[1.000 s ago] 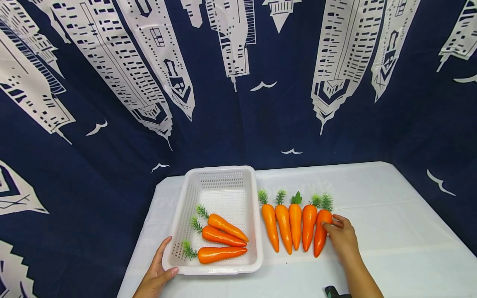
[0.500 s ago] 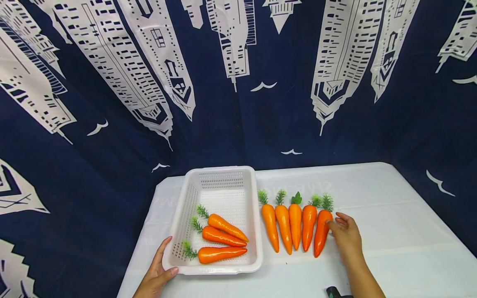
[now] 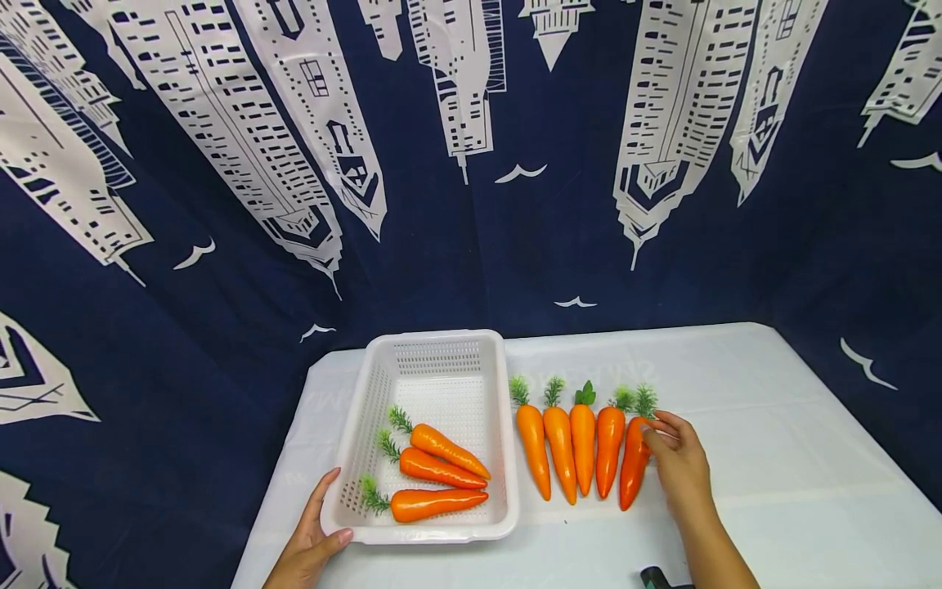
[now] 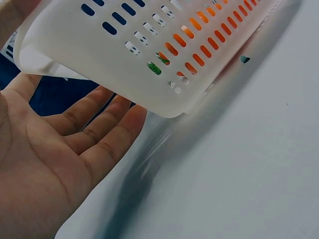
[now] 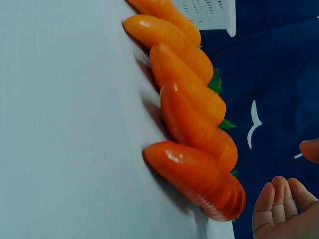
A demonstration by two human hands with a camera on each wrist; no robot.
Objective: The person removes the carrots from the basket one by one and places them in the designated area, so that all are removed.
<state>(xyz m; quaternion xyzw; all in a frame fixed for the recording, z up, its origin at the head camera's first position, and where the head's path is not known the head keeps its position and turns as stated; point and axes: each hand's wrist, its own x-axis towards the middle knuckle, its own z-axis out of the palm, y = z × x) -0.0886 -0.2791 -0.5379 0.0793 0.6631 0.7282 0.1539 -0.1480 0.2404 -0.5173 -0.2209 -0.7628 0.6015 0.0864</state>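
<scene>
My left hand [image 3: 305, 536] grips the near left corner of a white plastic basket [image 3: 508, 458], thumb at the front rim and fingers along the side. In the left wrist view its fingers [image 4: 107, 134] lie under the basket's rim. Three orange toy carrots [image 3: 440, 501] with green tops lie inside the basket. Right of it, several more carrots [image 3: 583, 442] are lined up in a row on the table. Beside the rightmost, reddish carrot [image 3: 634, 466] is my right hand [image 3: 680, 466]; in the right wrist view its fingers [image 5: 286, 204] and thumb are spread, with nothing between them.
A white cloth covers the table [image 3: 795, 458]. Behind it hangs a dark blue curtain [image 3: 478, 245] printed with white buildings and birds. A black object [image 3: 655, 577] shows at the front edge by the right forearm.
My right hand draws slightly away from the rightmost carrot, then moves back up toward its leafy end. The left hand, the basket and the carrots stay in place.
</scene>
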